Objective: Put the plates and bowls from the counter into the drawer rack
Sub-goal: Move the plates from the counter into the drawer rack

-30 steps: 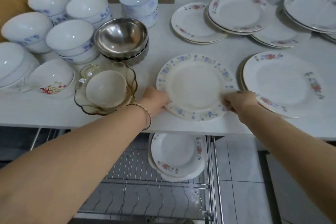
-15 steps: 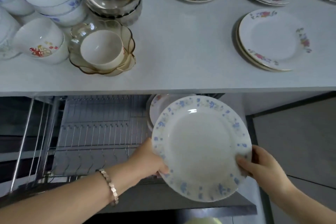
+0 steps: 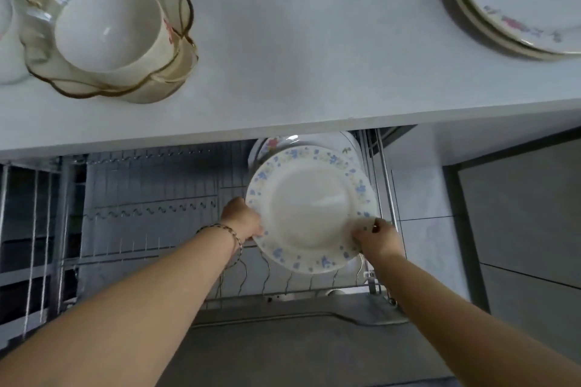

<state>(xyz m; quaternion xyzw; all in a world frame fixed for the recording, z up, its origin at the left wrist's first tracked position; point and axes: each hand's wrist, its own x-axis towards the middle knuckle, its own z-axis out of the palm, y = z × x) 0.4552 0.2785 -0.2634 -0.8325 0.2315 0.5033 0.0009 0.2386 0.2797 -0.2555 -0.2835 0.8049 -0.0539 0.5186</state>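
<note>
Plate [image 3: 309, 210], round, glossy white, blue-flower rim, we grip its opposite edges, left hand [image 3: 243, 220] and right hand [image 3: 379, 237] with fingers curled round the rim, tilted over the wire drawer rack [image 3: 151, 210], before racked plates [image 3: 273, 144]

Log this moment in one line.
phase: racking | left hand: grips blue-flowered plate rim | right hand: grips opposite rim | plate: tilted over drawer rack, in front of racked plates

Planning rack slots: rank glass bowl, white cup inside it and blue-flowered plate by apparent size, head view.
1. glass bowl
2. blue-flowered plate
3. white cup
Plate and cup look close; plate is farther away, so unsure.
</note>
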